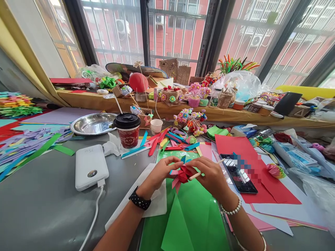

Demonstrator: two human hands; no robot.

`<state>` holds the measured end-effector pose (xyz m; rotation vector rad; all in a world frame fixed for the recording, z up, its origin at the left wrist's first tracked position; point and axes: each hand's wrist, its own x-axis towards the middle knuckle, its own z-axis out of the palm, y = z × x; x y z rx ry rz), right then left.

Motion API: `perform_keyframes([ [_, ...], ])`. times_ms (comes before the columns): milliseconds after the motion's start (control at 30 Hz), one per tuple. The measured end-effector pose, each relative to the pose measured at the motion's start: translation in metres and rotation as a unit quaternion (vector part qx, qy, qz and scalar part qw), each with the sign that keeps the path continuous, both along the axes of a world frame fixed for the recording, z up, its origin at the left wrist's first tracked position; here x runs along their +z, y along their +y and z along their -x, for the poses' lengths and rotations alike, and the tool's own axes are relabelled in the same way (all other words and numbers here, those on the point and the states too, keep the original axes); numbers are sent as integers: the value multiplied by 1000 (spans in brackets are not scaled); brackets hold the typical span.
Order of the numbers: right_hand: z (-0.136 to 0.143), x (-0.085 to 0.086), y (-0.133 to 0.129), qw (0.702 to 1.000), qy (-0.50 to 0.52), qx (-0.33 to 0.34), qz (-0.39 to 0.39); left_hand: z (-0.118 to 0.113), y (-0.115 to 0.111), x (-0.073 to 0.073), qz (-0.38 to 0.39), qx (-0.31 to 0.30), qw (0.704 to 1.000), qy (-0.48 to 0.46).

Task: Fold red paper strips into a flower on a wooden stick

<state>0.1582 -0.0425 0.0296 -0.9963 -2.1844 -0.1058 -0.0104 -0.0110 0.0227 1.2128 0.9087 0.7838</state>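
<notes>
A folded paper flower [184, 174], red in the middle with pink and blue strips around it, is held between my hands above the green mat. My left hand [164, 172], with a dotted black watch band at its wrist, pinches the flower's left side. In my right hand [210, 174] is a thin pale stick [195, 176], its near end against the flower's right side. The right fingertips also reach the flower's edge, and part of the stick is hidden behind the fingers. Below lies a folded green paper sheet [178, 226] on the green mat [206, 216].
A white power bank [91, 167] with a cable and a lidded red cup [127, 130] stand left, near a metal plate [91, 123]. A phone [239, 176] rests on red paper [282, 188] at right. Paper strips [157, 141] and a crafts-laden ledge [157, 109] lie beyond.
</notes>
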Motion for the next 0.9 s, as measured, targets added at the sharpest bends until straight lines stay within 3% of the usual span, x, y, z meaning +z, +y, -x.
perform_keyframes([
  [333,0,-1,-1,998,13,5,-56,0,4,-4,11,53,997,-55],
  [567,1,1,-2,999,27,-6,-42,3,6,-8,-4,21,999,-37],
  [900,2,-2,-2,997,11,-3,-75,-1,5,-8,-38,59,997,-39],
])
